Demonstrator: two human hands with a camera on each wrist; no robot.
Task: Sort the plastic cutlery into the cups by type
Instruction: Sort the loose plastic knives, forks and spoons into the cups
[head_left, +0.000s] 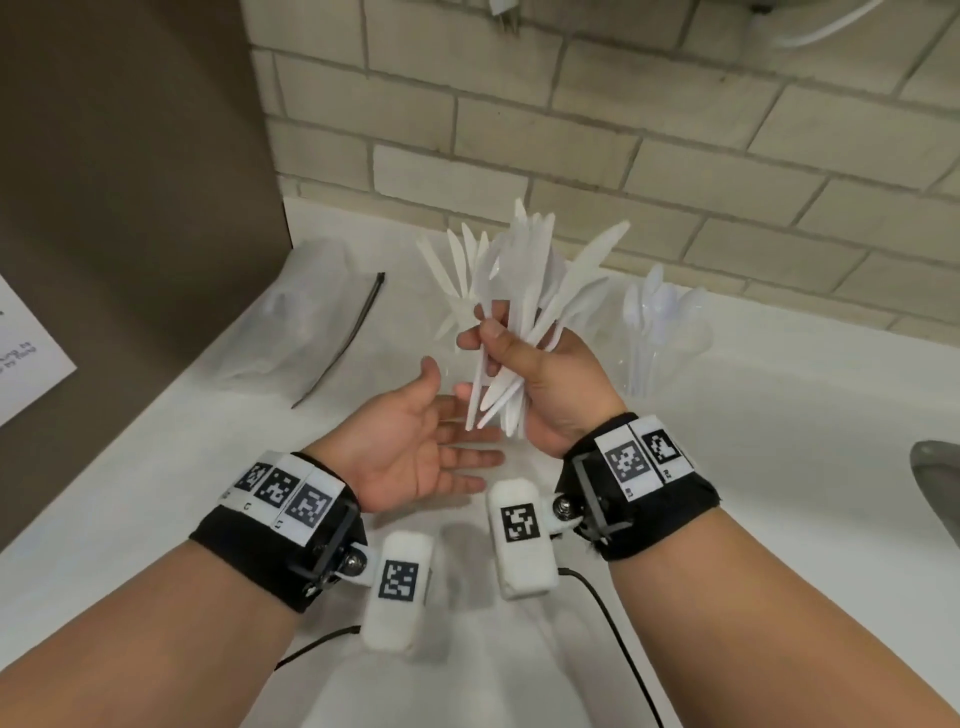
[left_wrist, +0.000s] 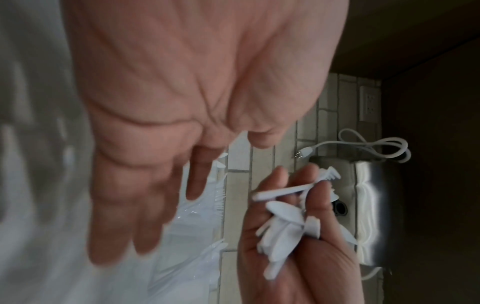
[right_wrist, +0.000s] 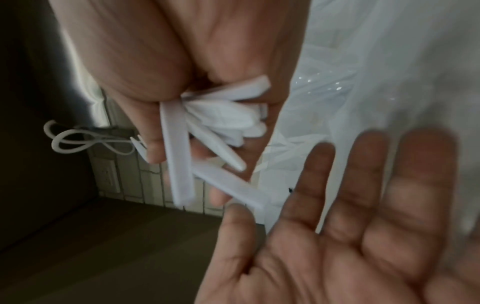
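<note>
Fingers (head_left: 506, 353) of right hand (head_left: 550, 384) curled round bundle of white plastic knives (head_left: 524, 306), blades fanning up past fingertips, handles sticking out below palm. Left hand (head_left: 415, 447) palm up, fingers (head_left: 467, 457) straight and loosely spread, holding nothing, just under handle ends. Beyond fingertips: clear cup of knives (head_left: 457, 270); to their right, clear cup of spoons (head_left: 657, 332). Black zip tie (head_left: 348, 338) on white counter (head_left: 779, 467), left of fingers.

Black-and-white square coded markers on the black fabric wristbands (head_left: 291, 551) and on the white padded camera housings (head_left: 397, 587), tiny characters beneath the markers too small to read, blurred unreadable print on the white paper sheet (head_left: 26, 358) at far left
</note>
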